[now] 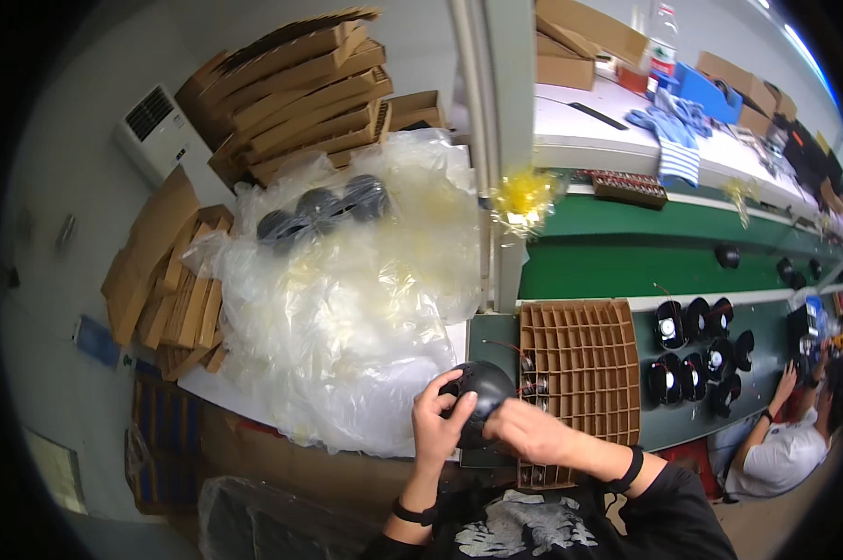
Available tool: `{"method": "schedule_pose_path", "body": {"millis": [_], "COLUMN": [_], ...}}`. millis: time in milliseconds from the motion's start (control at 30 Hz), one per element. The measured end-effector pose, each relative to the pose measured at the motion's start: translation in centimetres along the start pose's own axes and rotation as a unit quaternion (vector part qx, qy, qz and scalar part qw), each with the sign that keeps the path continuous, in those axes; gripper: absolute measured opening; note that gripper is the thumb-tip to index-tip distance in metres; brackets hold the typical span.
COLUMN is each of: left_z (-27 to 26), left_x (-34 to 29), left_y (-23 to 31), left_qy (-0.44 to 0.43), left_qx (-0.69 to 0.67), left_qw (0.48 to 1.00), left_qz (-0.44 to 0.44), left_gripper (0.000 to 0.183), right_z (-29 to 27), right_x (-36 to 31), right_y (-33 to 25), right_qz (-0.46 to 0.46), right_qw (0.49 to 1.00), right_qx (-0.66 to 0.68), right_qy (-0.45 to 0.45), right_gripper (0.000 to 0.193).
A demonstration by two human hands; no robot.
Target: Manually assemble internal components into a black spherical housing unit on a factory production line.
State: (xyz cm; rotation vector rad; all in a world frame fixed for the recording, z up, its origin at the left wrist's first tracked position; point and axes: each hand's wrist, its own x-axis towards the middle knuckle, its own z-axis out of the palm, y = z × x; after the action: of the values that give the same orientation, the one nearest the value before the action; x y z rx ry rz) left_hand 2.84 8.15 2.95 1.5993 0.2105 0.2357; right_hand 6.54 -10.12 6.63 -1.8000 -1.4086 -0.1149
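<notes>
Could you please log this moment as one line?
left hand: holding black shell | right hand: at shell's lower right | shell's right: cardboard divider tray | shell's left: clear plastic sheeting

Dome (487,378) sits between left fingers (447,380) and right fingers (509,422), front centre, left of the divider tray (580,364); right of the tray, open shells (693,375) on the table (665,429), co-worker (778,463) far right. Left: plastic film (347,327) with three domes (364,198) among it, box stack (300,103) behind. Behind tray: belt (608,266), then shelf (571,131) bearing cloth (675,131) and bottle (662,47).
</notes>
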Motion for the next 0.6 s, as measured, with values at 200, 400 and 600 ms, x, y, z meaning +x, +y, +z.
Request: {"method": "schedule_pose_path", "body": {"millis": [200,400,600], "left_z": [-2.0,-3.3,-3.8], "left_x": [0.3,1.6,2.4], "left_y": [0.3,4.0,4.2], "left_qy": [-0.025,-0.034,-0.08], "left_qx": [-0.123,-0.129,-0.145], "left_qw": [0.992,0.991,0.986], "left_qz": [-0.026,0.008,0.0], "left_gripper": [0.039,0.043,0.049], "right_z": [-1.8,-2.1,-0.2], "right_x": [3.7,6.8,6.5], "right_y": [-0.1,-2.2,-3.3], "right_qz": [-0.095,-0.198,-0.109], "right_qw": [0.992,0.972,0.975], "right_qx": [0.032,-0.035,0.165], "right_qy": [-0.082,-0.121,-0.101], "right_gripper": [0.026,0.026,0.02]}}
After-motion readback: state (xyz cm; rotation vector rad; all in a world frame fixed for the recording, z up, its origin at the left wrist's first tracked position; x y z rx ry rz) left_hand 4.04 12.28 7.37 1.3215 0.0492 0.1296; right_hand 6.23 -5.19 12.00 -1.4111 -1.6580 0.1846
